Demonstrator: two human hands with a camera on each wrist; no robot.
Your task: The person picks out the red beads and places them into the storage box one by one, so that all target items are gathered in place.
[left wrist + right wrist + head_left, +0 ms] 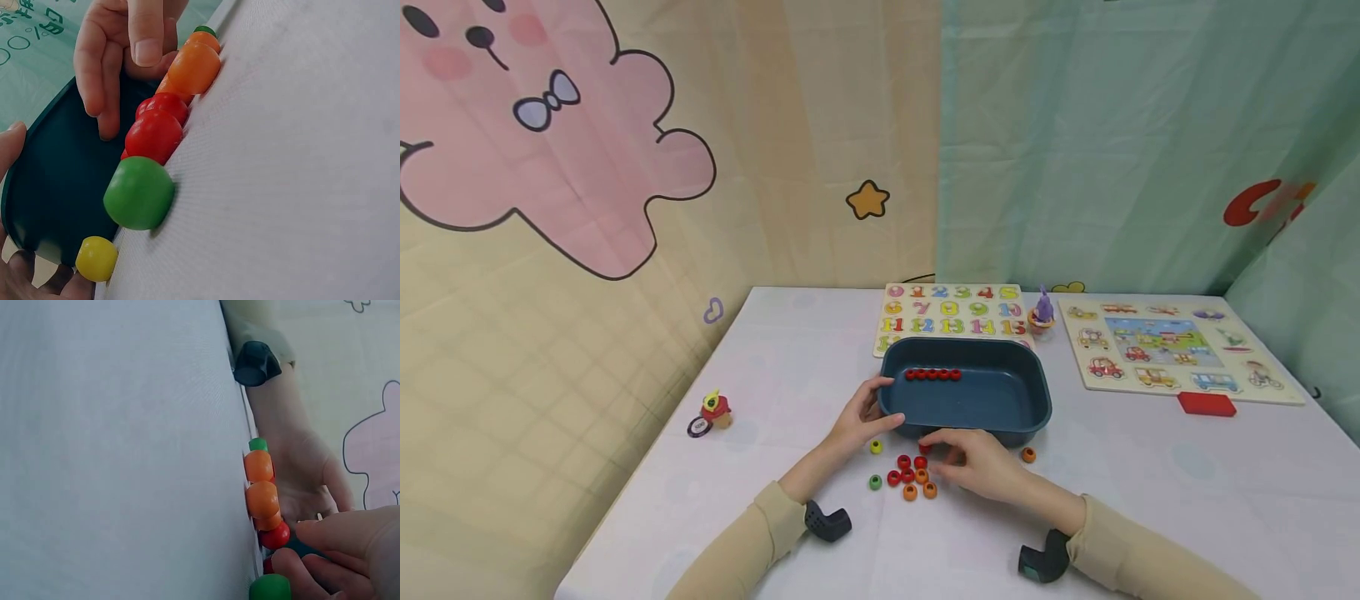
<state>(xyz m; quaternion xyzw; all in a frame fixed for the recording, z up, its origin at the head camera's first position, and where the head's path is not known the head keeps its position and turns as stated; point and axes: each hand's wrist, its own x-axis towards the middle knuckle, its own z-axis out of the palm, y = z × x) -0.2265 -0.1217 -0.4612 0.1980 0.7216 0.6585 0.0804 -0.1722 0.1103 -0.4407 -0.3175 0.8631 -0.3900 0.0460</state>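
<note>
A dark blue tray point(970, 408) stands on the white table, with a row of several red beads point(932, 375) inside. My left hand point(867, 418) grips its left end, thumb at the front rim and fingers round the side. In front of the tray, my right hand point(981, 462) has its fingertips right at a red bead point(925, 448), which they partly cover; thumb and fingers are apart. Beside it lie loose red beads point(904, 462), orange beads point(910, 492), a green bead point(876, 482) and a yellow bead point(876, 447). Another green bead point(270, 589) shows in the right wrist view.
A single orange bead point(1028, 455) lies right of my right hand. Behind the tray is a number puzzle board point(955, 310), with a small purple figure point(1043, 310) next to it. A vehicle puzzle board point(1180, 350) and red block point(1207, 405) lie right; a small toy point(717, 410) stands left.
</note>
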